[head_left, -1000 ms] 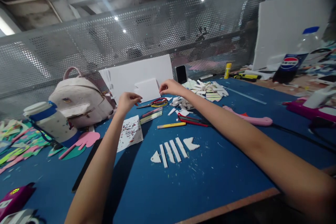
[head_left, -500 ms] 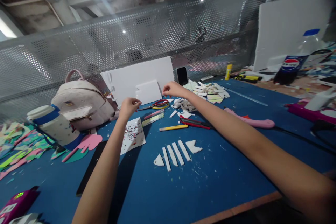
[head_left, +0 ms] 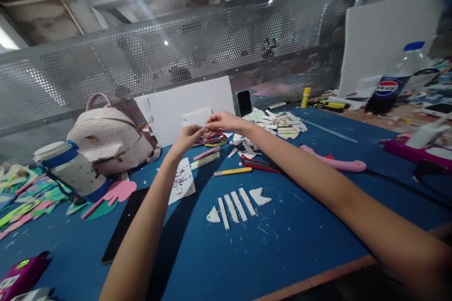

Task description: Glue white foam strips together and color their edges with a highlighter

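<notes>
My left hand (head_left: 190,135) and my right hand (head_left: 219,123) meet above the scissors (head_left: 216,141), in front of a white board (head_left: 176,99). Both have fingers pinched together; anything between them is too small to make out. Nearer me on the blue table (head_left: 282,249), white foam pieces lie in a fish-bone row: a head piece (head_left: 213,215), several strips (head_left: 238,206) and a tail piece (head_left: 260,196). A yellow pen (head_left: 233,171) lies beyond them. Below my left hand rests a speckled white paper (head_left: 183,181).
Left are a pale backpack (head_left: 106,136), a bottle (head_left: 70,169), a black tablet-like slab (head_left: 123,230) and coloured scraps (head_left: 24,197). Rightward lie foam scraps (head_left: 278,122), a red-black cutter (head_left: 261,163), a pink tool (head_left: 335,163) with its cable and a cola bottle (head_left: 391,82).
My hands have come together: the left moved right and slightly up, the right moved left. Earlier they were apart over the scissors. The foam pieces lie as before.
</notes>
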Available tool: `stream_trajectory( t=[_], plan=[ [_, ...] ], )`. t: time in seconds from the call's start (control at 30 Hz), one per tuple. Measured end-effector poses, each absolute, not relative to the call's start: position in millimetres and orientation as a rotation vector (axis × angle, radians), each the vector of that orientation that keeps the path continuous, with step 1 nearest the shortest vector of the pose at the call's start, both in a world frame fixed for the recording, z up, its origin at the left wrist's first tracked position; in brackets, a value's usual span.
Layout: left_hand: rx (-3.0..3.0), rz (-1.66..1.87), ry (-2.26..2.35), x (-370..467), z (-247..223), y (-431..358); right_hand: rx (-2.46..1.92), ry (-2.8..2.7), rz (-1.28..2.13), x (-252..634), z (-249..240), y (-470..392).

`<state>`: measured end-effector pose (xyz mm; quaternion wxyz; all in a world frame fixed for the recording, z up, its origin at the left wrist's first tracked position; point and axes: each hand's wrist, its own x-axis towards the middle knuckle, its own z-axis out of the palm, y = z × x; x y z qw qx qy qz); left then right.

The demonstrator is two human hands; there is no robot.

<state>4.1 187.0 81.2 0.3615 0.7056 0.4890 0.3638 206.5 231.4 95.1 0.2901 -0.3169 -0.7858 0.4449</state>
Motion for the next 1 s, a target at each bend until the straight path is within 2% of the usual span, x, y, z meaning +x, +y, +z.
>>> stream_trajectory(
  t=[0.3, 0.57, 0.77, 1.0],
  plan=[
    [1.877, 0.799, 1.291, -4, 71, 192, -0.924, -2.232, 1.070, 211, 94, 235],
    [1.936, 0.814, 1.531, -21, 69, 199, -1.412, -2.726, 0.828, 211, 77, 232],
    [1.788, 0.885, 1.559, -26, 62, 201, -1.628, -2.747, 0.466, 186, 65, 214],
    [1.511, 1.167, 1.440, -32, 55, 207, -1.535, -2.808, 0.483, 199, 78, 220]
  ],
)
